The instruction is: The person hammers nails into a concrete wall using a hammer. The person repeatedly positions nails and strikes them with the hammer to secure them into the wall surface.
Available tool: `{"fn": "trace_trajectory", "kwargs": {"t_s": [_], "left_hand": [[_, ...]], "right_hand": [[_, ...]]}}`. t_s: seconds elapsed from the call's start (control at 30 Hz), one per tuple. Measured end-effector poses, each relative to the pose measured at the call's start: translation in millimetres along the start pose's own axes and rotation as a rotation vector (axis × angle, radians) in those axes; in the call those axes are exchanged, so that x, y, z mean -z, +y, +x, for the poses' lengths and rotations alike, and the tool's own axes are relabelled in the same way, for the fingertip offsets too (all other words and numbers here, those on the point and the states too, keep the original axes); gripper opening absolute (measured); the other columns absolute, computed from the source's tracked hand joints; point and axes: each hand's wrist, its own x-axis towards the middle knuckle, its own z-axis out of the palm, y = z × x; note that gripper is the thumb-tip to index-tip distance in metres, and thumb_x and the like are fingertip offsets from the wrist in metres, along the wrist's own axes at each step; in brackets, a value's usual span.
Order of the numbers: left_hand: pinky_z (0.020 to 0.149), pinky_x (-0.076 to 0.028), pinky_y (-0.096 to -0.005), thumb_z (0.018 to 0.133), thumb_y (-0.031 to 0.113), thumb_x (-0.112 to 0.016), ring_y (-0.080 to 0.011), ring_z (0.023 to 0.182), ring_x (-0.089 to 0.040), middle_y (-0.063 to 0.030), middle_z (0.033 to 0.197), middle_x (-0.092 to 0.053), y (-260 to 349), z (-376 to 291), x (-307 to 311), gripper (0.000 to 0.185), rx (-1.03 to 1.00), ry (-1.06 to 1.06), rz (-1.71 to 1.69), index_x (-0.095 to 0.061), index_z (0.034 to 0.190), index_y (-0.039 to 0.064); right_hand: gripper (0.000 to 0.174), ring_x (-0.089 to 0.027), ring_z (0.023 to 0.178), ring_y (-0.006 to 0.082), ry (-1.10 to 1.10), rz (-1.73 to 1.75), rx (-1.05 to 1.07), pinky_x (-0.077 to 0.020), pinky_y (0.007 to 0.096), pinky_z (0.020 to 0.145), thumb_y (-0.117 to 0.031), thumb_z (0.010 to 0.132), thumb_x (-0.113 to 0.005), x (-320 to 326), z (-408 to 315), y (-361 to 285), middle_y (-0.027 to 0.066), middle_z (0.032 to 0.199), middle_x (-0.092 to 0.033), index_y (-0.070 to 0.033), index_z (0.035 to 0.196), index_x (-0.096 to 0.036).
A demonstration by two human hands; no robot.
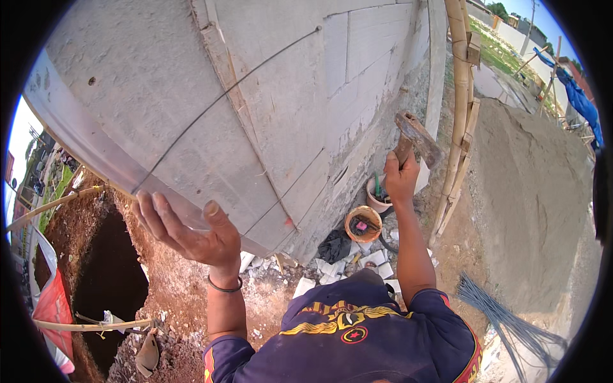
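Observation:
My right hand (401,178) is closed round the handle of a hammer with a heavy, worn metal head (420,139), raised beside the lower part of the wall. My left hand (191,230), fingers apart and palm towards the wall, is at the edge of a grey concrete column (143,95); whether it touches is hard to tell. A thin dark wire (230,88) runs across the concrete from near my left fingertips to a small knob-like end. Shorter wires (282,196) lie lower on the surface. Pale block masonry (366,45) adjoins the concrete.
An orange-rimmed bucket (364,224), a white bucket (380,194) and a black plastic bag (334,246) stand among broken blocks. Bamboo poles (457,119) rise at right before a sand heap (531,206). Steel rods (512,316) lie lower right. A deep pit (112,277) opens at left.

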Motion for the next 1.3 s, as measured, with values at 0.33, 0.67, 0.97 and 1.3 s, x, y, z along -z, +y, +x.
{"fn": "trace_trajectory", "kwargs": {"t_s": [0.33,0.67,0.97,1.3], "left_hand": [[0.071,-0.052,-0.0398,0.091,0.015,-0.059,-0.0277,0.078,-0.067,-0.0178,0.089,-0.068,8.0,-372.2,75.0,0.027,0.935,-1.443,-0.427,-0.061,0.111,-0.003],[0.064,-0.051,-0.0356,0.085,0.024,-0.058,-0.0219,0.069,-0.066,-0.0132,0.078,-0.069,16.8,-603.9,53.9,0.028,0.950,-2.135,-0.177,-0.066,0.101,0.003],[0.085,-0.049,-0.0431,0.091,0.028,-0.055,-0.0382,0.101,-0.063,-0.0249,0.105,-0.066,75.8,-863.7,-124.4,0.042,1.064,-2.098,-0.218,-0.057,0.118,-0.004],[0.075,-0.047,-0.0431,0.092,0.024,-0.049,-0.0378,0.082,-0.061,-0.0258,0.095,-0.062,97.8,-1040.0,-154.2,0.032,1.262,-1.887,0.000,-0.054,0.113,0.001]], "right_hand": [[0.025,-0.042,0.043,0.0106,-0.273,-0.076,-1.470,-0.0366,0.0282,0.039,-0.027,0.087,-0.068,125.5,-237.4,131.6,-0.0001,0.059,-0.047,-0.004,0.083,-0.057],[0.023,-0.042,0.050,0.0096,-0.106,0.241,-2.218,-0.0374,0.0296,0.044,-0.026,0.093,-0.065,174.7,-368.4,213.2,-0.0021,0.064,-0.043,-0.013,0.084,-0.047],[0.019,-0.040,0.049,0.0081,-0.247,0.355,-2.558,-0.0361,0.0271,0.046,-0.022,0.096,-0.060,235.0,-385.7,247.2,-0.0033,0.064,-0.042,-0.012,0.087,-0.048],[0.025,-0.041,0.049,0.0095,-0.155,0.279,-2.679,-0.0359,0.0270,0.047,-0.024,0.096,-0.061,261.1,-359.5,276.1,-0.0018,0.060,-0.041,-0.010,0.082,-0.046]]}}
